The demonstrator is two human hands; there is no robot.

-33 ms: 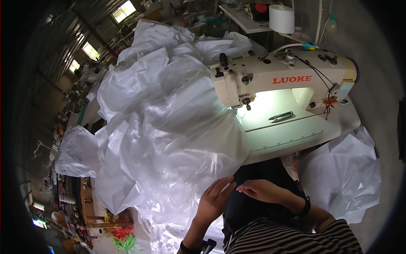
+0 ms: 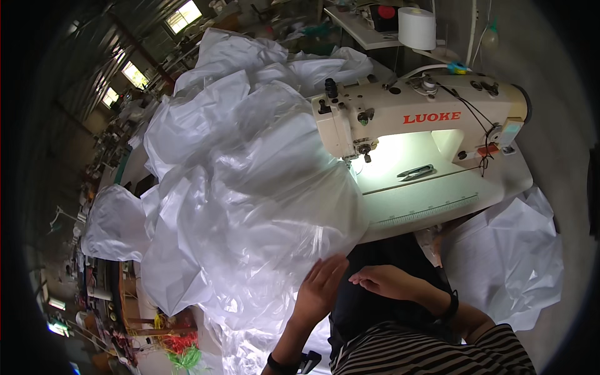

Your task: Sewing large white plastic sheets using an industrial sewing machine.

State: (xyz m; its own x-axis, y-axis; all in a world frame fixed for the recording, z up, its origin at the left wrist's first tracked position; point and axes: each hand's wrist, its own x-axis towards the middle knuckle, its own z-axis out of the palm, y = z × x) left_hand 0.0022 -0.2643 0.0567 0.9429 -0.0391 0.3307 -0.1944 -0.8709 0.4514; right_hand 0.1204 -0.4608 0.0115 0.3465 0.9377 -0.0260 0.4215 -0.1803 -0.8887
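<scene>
White, glossy sheeting [image 2: 262,212] covers the left side of the sewing machine [image 2: 412,115] and drops in deep folds toward the lap. Its far end merges with the heaped pile, so individual layers cannot be separated; its near end runs behind the left forearm. The sheeting reaches the needle area, where the presser foot is too small to make out.

The left hand [image 2: 317,289] is extended, fingers side by side, over the sheeting's near edge; whether it touches cannot be told. The right hand [image 2: 390,281] lies over the dark trousers [image 2: 362,312], fingers bent; whether they close on anything cannot be determined. The hands are near each other but apart.

Snips [image 2: 415,173] lie on the machine bed under the arm. At lower left, red strands [image 2: 181,342] and green strands [image 2: 185,357] lie bunched by a brown wooden frame [image 2: 153,332]; whether it contains them is unclear. The left background is dim and blurred.
</scene>
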